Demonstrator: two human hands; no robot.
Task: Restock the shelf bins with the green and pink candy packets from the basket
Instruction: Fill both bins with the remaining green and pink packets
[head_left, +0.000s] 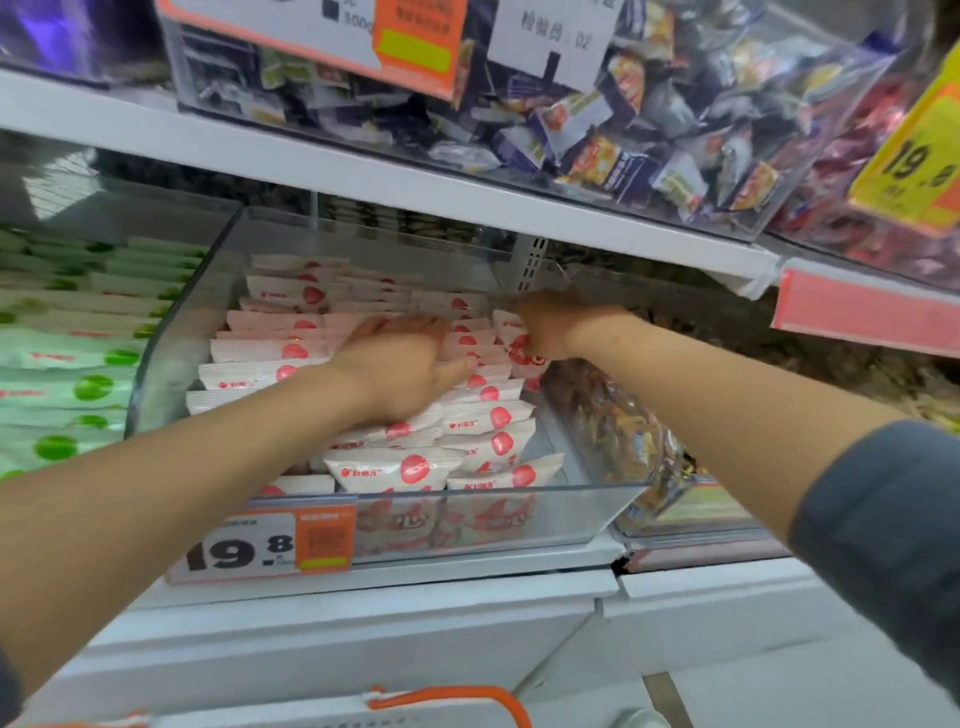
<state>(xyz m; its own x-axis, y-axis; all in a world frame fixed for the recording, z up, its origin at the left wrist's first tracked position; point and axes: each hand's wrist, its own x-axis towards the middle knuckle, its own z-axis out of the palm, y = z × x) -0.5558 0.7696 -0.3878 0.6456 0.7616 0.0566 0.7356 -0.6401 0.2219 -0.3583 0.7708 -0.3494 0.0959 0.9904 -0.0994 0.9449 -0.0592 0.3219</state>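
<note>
Presses left hand, fingers straight, flat onto white-and-pink plastic candy packets in clear plastic shelf bin, likely levelling rows. Curls right hand round more packets at rear right, seemingly tucking them in. Leaves green-dotted white packets further left untouched.

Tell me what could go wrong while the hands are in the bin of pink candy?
The pink packets at the front sit about level with the low front wall of the clear bin, so the left hand pressing on the pile might nudge some over. The right hand, which seems to grip packets at the back, is close under the upper shelf and could bump it.
</note>
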